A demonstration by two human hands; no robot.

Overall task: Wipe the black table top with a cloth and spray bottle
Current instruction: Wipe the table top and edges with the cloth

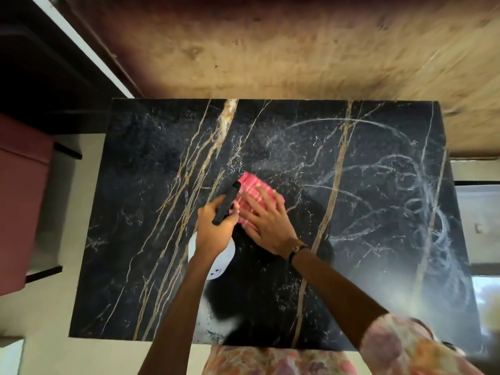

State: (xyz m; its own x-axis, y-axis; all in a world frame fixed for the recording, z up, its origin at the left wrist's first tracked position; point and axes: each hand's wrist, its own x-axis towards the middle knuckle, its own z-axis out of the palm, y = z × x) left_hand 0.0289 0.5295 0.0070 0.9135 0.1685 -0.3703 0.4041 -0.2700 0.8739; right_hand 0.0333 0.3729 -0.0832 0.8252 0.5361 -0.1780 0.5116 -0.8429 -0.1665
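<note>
The black marble table top (pixel 140 212) with gold veins fills the middle of the view. A folded pink checked cloth (pixel 250 186) lies near its centre. My right hand (pixel 266 220) presses flat on the cloth with its fingers spread. Just left of it, my left hand (pixel 213 228) grips a spray bottle: the black nozzle head (pixel 226 203) points up and away, and the white body (pixel 219 262) shows below my wrist. White wet smear arcs (pixel 405 190) cover the right half of the top.
A wooden floor (pixel 270 50) lies beyond the table's far edge. A maroon seat (pixel 21 201) stands to the left of the table. Pale floor shows along the left and near sides. Bright glare sits on the table's right near corner.
</note>
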